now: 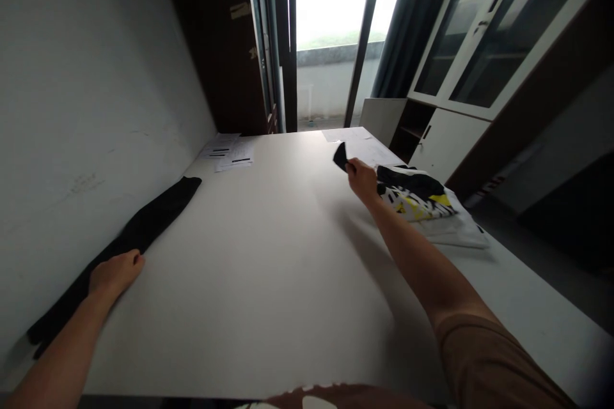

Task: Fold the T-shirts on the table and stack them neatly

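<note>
My left hand is curled into a fist at the left, lying over the right edge of a long black folded garment beside the wall. No cloth shows bunched in that fist. Over the far right part of the table, my right hand pinches a small dark piece of cloth that sticks up from the fingers. Just right of that hand lies a stack of folded clothes, patterned in black, white and yellow on top with plain white beneath. Whether the pinched cloth joins the stack is hidden.
The white table runs from my body toward a glass door. Paper sheets lie at its far left corner, more papers at the far right. A wall borders the left side; a cabinet stands beyond the right edge.
</note>
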Tool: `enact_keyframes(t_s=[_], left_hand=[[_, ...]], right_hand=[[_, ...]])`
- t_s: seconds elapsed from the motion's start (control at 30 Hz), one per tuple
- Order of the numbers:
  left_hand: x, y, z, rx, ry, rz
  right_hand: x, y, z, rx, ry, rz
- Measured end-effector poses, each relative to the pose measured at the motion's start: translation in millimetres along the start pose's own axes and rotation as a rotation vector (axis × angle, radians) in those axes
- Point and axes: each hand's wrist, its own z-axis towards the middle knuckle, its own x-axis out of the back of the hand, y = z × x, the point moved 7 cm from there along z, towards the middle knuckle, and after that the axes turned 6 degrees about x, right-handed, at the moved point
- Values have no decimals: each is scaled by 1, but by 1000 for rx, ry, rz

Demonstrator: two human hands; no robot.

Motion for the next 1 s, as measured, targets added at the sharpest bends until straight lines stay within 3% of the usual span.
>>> enact_keyframes(t_s=[0.13,0.27,0.37,0.5,0.57,0.63,0.73,0.83,0.93,1.0], left_hand=[[27,53,-2,-130,89,-188],[65,130,-13,-320,220,-404],[93,204,-41,-517,271,-552],[111,316,-95,-816,182,-664],[114,365,-118,-936,165,-660],[116,404,-132,-980,201,-634],[115,450,-141,-959,243,-627],[112,491,-154,-973,264,-625],[104,523,-169,-1071,249,-581],[96,534,-168,-1105,228,-538]], right_hand=[[-31,-124,-60,399,-225,419],[-51,-215,-147,741,-524,778],[-57,-251,-198,833,-690,955],[-50,-274,-238,985,-776,1046],[-46,-268,-238,973,-761,1037],[-45,-244,-215,820,-638,965],[-44,-174,-161,507,-321,742],[-39,-84,-115,156,-52,499],[-33,-9,-92,-80,65,253],[-28,24,-87,-133,90,127]])
